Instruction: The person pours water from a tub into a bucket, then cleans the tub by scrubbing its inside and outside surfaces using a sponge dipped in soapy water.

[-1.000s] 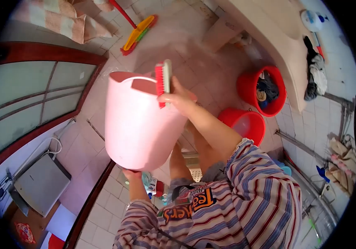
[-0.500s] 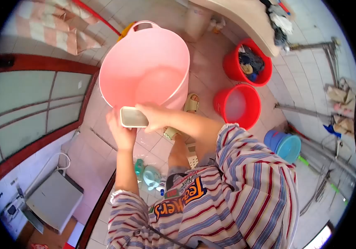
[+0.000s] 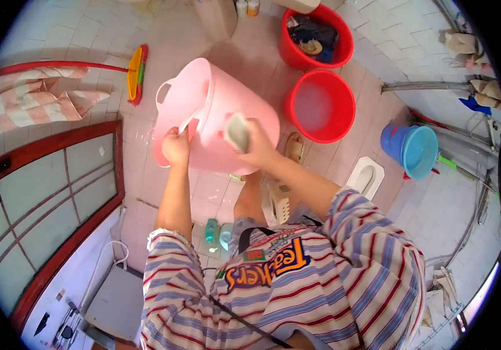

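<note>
A large pink tub [image 3: 236, 96] is tipped over on its side, its mouth facing left. My left hand [image 3: 176, 147] is closed on the tub's near handle [image 3: 192, 118] at the rim. Against the tub's outer wall, my right hand [image 3: 257, 146] grips a pale oblong brush-like tool [image 3: 237, 133]. Some pink shows along that tool's left edge; whether it is bristles I cannot make out. The far handle [image 3: 162, 93] of the tub stands free at the upper left.
Two red buckets stand at the upper right, one with dark clothes [image 3: 315, 38], one with cloudy liquid [image 3: 320, 108]. Blue buckets [image 3: 418, 153] stand farther right, past a white squat toilet [image 3: 367, 178]. A broom [image 3: 135, 76] lies upper left; green bottles [image 3: 211, 230] stand near my feet.
The tub has gone from upright to tipped on its side. My left hand has moved onto its handle. My right hand has carried the brush-like tool right and up to the outer wall.
</note>
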{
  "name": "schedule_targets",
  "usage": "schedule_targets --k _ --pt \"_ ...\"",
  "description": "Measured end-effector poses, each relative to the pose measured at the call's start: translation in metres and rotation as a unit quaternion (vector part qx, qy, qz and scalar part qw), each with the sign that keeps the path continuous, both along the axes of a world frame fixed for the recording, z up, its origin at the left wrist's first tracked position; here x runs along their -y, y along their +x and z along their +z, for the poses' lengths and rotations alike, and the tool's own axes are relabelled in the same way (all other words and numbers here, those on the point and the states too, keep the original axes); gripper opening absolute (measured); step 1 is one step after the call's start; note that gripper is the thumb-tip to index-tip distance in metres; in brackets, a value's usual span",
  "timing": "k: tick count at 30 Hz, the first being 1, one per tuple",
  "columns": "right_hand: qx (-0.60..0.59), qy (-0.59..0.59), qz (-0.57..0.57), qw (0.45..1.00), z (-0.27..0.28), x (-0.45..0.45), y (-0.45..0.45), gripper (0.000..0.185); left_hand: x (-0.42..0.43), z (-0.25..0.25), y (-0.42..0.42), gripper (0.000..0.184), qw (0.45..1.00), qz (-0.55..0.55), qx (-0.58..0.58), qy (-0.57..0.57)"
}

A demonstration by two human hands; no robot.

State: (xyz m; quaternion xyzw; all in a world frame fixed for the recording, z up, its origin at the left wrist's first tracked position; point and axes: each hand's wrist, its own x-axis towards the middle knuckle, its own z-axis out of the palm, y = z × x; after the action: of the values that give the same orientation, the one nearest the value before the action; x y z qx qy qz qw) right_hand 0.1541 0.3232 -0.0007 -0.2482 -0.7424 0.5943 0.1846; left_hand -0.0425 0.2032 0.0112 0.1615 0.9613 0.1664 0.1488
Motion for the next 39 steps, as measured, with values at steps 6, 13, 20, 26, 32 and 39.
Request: schedule_targets --k 6,13,20,26,32,39 --pt "0.254 -0.003 -0.14 0.957 -0.041 -0.033 0.103 0.08 -0.01 -0.035 0.05 0.03 0.894 0.284 0.203 0.28" --pt "0.135 -0.093 -0.12 0.979 -0.053 -0.001 0.015 0.053 0.016 -0.021 0.127 0.03 0.786 0.405 0.242 0.4" --pt "0.048 0.104 0.023 0.993 -0.113 -0.004 -0.032 0.043 0.065 -0.031 0.151 0.045 0.697 0.475 0.263 0.469" --pt "0.242 0.184 -0.12 0.945 -0.168 -0.058 -0.027 0.043 0.075 -0.028 0.155 0.035 0.712 0.463 0.271 0.453" --pt "-0.05 0.184 0.071 0.979 -0.095 0.034 -0.014 0.046 0.078 -0.026 0.137 0.028 0.741 0.425 0.284 0.436" --pt "0.099 0.17 -0.083 0.977 -0.178 -0.118 0.044 0.052 0.032 0.0 0.135 0.012 0.81 0.37 0.315 0.327"
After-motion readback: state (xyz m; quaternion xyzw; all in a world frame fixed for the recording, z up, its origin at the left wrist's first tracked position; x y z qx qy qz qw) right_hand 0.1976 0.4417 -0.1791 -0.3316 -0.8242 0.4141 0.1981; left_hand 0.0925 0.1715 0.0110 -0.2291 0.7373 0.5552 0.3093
